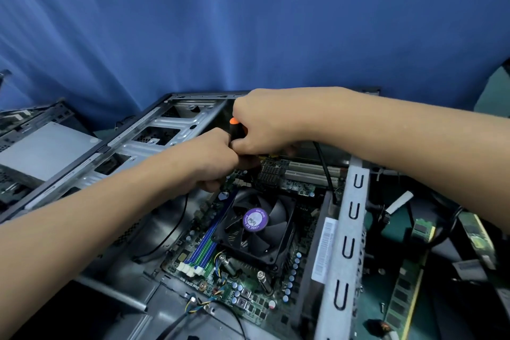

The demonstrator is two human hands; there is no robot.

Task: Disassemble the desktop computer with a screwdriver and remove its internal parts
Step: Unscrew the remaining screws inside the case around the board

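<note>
Currently your right grip (265,121) is clamped round the black-handled screwdriver with the orange end cap (239,130), held upright over the far end of the board. Your left grip (212,159) is curled directly beneath it and touches it. Whether it holds the shaft cannot be told, and the tip is hidden.

Caution: a tip that slips off the screw head would likely gouge the green motherboard (248,292) or the small grey finned heatsink (269,172) just beside it. Excess downward force may strip the head. A freed screw may drop among the components. The black cable (325,171) near your right wrist may snag.

The open grey steel desktop computer case (165,124) lies on its side on the bench (378,317), directly in front of you. Inside, the board is fitted, with a black cooling fan bearing a round purple label (255,229) at centre. Blue and green memory slots (207,246) lie to the fan's left, white expansion slots (311,171) beyond it.
</note>
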